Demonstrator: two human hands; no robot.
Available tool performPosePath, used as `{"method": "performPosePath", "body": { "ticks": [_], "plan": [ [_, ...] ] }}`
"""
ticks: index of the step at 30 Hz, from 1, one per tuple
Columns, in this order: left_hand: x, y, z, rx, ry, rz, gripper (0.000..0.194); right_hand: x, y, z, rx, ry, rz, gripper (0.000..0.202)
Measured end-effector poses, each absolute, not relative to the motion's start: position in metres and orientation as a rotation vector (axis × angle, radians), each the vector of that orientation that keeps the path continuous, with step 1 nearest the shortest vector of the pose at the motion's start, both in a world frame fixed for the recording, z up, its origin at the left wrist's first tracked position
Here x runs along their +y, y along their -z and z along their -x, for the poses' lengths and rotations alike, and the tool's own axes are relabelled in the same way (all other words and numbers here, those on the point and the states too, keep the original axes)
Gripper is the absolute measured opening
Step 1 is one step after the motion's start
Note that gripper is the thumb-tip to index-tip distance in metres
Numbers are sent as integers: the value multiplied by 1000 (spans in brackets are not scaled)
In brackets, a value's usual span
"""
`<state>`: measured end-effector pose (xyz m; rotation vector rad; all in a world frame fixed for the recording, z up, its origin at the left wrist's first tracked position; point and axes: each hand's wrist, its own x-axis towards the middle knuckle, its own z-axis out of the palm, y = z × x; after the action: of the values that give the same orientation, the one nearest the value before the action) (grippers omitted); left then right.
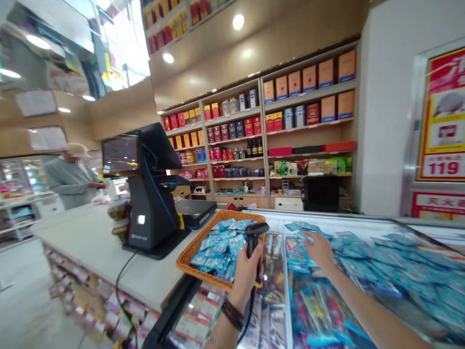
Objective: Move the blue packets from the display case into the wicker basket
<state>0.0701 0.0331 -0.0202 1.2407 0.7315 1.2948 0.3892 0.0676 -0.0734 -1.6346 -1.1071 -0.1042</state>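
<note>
My left hand (247,264), with a dark bracelet at the wrist, is wrapped around the handle of a black barcode scanner (257,230). The scanner is upright at the right edge of an orange-brown woven basket (183,259), which holds a heap of small blue packets (221,245). To the right, my right hand (319,249) is over the glass counter, fingers bent against a blue packet (296,249); its fingertips are partly hidden. Many more loose blue packets (399,259) lie spread over the glass to the right of this hand.
A black point-of-sale terminal (145,203) stands on the white counter (90,237), beside a flat black device (196,212). Colourful goods show beneath the glass. Shelves of boxes and bottles (236,131) line the back wall. At the far left stands a person (70,174).
</note>
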Motion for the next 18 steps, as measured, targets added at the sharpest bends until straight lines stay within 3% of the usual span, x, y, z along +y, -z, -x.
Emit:
{"method": "performPosePath", "body": {
  "ticks": [6,10,18],
  "plan": [
    [14,42,-134,639,-1126,-1222,89,3,90,-492,-938,409,2002,53],
    [8,58,-152,633,-1060,-1222,90,-24,103,-519,-873,388,2236,71],
    [15,88,-154,714,-1072,-1188,93,-49,105,-510,-1287,336,2025,41]
  ]
}}
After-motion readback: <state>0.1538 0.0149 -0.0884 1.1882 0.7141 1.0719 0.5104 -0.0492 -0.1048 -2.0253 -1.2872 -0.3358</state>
